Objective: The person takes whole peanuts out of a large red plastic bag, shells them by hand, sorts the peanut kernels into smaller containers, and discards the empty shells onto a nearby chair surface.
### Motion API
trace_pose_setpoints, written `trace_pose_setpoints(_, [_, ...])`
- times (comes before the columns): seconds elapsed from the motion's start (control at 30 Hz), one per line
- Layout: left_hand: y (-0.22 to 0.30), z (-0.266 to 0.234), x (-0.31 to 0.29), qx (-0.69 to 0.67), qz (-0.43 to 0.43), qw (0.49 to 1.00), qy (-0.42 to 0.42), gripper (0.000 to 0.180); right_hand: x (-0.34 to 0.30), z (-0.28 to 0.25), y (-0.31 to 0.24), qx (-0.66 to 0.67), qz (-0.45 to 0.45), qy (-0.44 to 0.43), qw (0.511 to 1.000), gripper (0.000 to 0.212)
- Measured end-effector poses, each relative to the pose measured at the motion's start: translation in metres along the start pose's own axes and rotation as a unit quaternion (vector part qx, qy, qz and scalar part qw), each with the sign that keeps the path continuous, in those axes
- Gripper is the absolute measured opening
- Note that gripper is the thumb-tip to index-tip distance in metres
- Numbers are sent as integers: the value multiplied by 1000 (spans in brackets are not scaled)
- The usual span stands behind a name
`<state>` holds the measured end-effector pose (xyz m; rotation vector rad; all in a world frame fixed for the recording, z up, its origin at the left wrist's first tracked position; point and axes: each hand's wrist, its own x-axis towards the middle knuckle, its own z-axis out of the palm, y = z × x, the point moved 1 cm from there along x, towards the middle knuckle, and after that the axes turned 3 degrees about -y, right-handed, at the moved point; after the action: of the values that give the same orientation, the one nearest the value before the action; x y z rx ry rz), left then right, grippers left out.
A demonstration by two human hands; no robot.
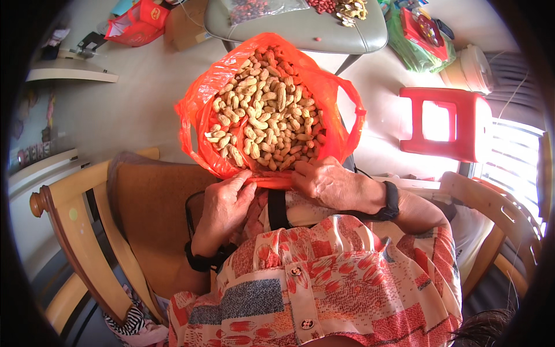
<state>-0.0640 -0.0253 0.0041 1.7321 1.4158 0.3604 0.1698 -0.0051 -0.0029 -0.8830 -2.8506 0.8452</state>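
A red plastic bag (pixel 202 89) lies wide at the mouth in front of me, full of unshelled peanuts (pixel 269 110). Its near rim is rolled or bunched into a thick fold. My left hand (pixel 225 202) pinches that fold between thumb and fingers at its left end. At the fold's right end, my right hand (pixel 324 182) is closed on the same rim, its fingertips partly tucked out of sight. One loop handle of the bag stands out on the right side, another on the left. A dark band circles each wrist.
Beyond the bag stands a grey-green padded seat (pixel 300 34) bearing a clear bag of red kernels (pixel 250 10), loose kernels and peanut shells (pixel 351 10). A red plastic stool (pixel 474 124) is at right. Wooden chairs (pixel 92 231) flank me. A red bag (pixel 139 23) lies far left.
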Motion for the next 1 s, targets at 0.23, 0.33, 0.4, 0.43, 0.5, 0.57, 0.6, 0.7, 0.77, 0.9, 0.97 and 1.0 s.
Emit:
trace_pose_setpoints(0.23, [2,5,7,-47,17,998,32,15,-5,-8,3,110,16,26,993,20])
trace_pose_setpoints(0.33, [8,0,10,27,-22,999,25,25,-14,-38,4,206,31,128,970,19])
trace_pose_setpoints(0.4, [8,-2,8,37,-39,998,37,33,-24,-52,24,291,-44,322,900,13])
trace_pose_setpoints(0.43, [2,-5,4,67,-65,995,31,32,-31,-70,35,339,76,313,884,19])
trace_pose_setpoints(0.5, [-2,-7,1,74,-100,992,6,31,-48,-82,74,331,192,403,832,29])
trace_pose_setpoints(0.57, [-4,-10,1,83,-138,987,-19,30,-65,-75,123,423,322,449,718,42])
trace_pose_setpoints(0.6, [-5,-12,3,102,-136,985,-23,29,-76,-68,149,471,352,447,674,44])
trace_pose_setpoints(0.7, [8,-8,14,119,-158,979,-45,26,-111,2,225,555,408,512,513,30])
trace_pose_setpoints(0.77, [1,-13,10,137,-170,974,-58,21,-120,57,253,545,485,477,490,21])
trace_pose_setpoints(0.9, [8,-18,18,166,-227,956,-86,23,-119,147,287,547,575,317,518,51])
trace_pose_setpoints(0.97, [17,-15,27,152,-246,952,-96,24,-116,166,299,577,568,247,533,73])
trace_pose_setpoints(1.0, [19,-15,33,135,-270,948,-101,24,-114,176,308,582,569,251,525,73])
